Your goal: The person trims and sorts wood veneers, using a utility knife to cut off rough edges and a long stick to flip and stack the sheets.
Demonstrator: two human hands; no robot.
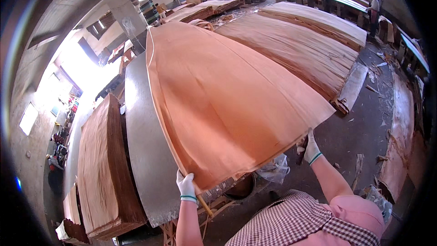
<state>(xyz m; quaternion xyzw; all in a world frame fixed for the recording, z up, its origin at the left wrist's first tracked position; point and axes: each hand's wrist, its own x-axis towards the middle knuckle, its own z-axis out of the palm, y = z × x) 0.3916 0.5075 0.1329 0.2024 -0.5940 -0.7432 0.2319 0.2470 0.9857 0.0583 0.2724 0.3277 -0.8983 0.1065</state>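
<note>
A long, wide sheet of orange-brown wood veneer [227, 95] stretches away from me, its near edge between my two hands. My left hand [185, 185], in a white glove with a green-striped cuff, grips the sheet's near left corner. On the right, my gloved right hand [312, 148] holds the near edge close to the right corner, its fingers partly hidden by the veneer. A thin stick [205, 206] pokes out below the sheet beside my left hand. Under the left side of the veneer lies a smooth grey tabletop [143, 141], partly covered.
Tall veneer stacks stand at the left [98, 164] and far right [291, 48]. A dark bucket [241, 187] and a clear plastic bag [275, 169] sit below the near edge. Scraps litter the floor [359, 127]. A person [373, 13] stands at the back right. A pillar [120, 7] rises at the far left.
</note>
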